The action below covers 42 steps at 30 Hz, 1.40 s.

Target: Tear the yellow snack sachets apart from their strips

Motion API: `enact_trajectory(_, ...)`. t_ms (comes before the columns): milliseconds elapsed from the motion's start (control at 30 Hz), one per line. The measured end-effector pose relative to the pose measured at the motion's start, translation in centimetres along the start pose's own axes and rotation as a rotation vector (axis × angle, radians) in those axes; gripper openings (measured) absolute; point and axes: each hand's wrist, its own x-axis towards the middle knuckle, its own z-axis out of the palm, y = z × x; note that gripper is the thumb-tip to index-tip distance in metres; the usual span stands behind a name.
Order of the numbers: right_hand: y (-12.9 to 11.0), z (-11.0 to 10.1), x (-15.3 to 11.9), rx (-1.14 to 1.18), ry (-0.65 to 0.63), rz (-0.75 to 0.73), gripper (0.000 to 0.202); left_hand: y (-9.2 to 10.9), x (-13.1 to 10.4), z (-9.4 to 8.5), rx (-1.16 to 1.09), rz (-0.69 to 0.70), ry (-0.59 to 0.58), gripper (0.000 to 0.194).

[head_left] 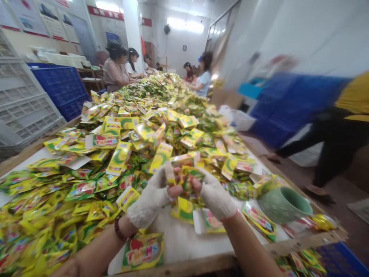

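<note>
White tbl [190, 242] heaped w/ yellow pkts [96, 209], blue crates [59, 90] either side.

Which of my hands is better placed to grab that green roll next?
Right, I'd judge: your right hand is nearer the green roll, and your left hand would have to cross past it. Both look busy, though, left with a small box, right with sachets.
</note>
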Motion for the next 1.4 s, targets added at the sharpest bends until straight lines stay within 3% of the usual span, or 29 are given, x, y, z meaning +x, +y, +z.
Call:
enact_trajectory(133, -1.0, -0.1, 1.7, -0.107, 0.193, -0.077, 0.052, -0.5, 1.0, -2.4, 0.733, 0.093, 0.261, 0.036)
enact_trajectory(200, -1.2, 0.1, 2.2, -0.214, 0.195, -0.099, 0.048, -1.0, 1.0, -3.1, 1.038, 0.133, 0.288, 0.036)
enact_trajectory(300, -0.8, 0.4, 2.5, -0.468, 0.128, -0.135, 0.042, -1.5, 0.7, -3.5, 1.227, 0.173, 0.255, 0.035)
enact_trajectory(400, -0.2, 0.1, 2.7, -0.682, 0.031, -0.120, 0.034, -1.8, 0.3, -3.5, 1.324, 0.212, 0.199, 0.037)
enact_trajectory(467, 0.2, 0.0, 2.8, -0.735, -0.070, -0.103, 0.024, -2.1, 0.2, -3.4, 1.389, 0.265, 0.144, 0.037)
enact_trajectory(533, 0.6, 0.1, 2.8, -0.745, -0.089, -0.107, 0.017, -2.6, 0.2, -3.2, 1.431, 0.324, 0.133, 0.037)
enact_trajectory(700, 2.0, 0.5, 2.6, -0.734, 0.160, -0.163, 0.030, -4.2, 0.6, -2.9, 1.482, 0.438, 0.338, 0.038)
enact_trajectory(833, 2.0, 0.6, 2.5, -0.742, 0.152, -0.241, 0.020, -5.1, 0.8, -3.0, 1.503, 0.597, 0.493, 0.053)
enact_trajectory(967, 1.6, 1.3, 2.2, -0.792, 0.128, -0.328, 0.010, -5.5, 0.5, -2.7, 1.486, 0.756, 0.537, 0.052)
enact_trajectory(1200, 1.2, 0.9, 2.0, -0.719, 0.092, -0.254, 0.010, -5.7, 0.2, -2.9, 1.448, 0.640, 0.487, 0.058)
enact_trajectory(1300, 2.4, 0.8, 1.9, -0.705, 0.186, -0.311, 0.013, -5.8, 0.3, -2.6, 1.442, 0.629, 0.474, 0.053)
enact_trajectory(1400, 3.8, 1.2, 1.8, -0.602, 0.272, -0.250, 0.027, -5.7, 0.1, -2.4, 1.436, 0.616, 0.552, 0.043)
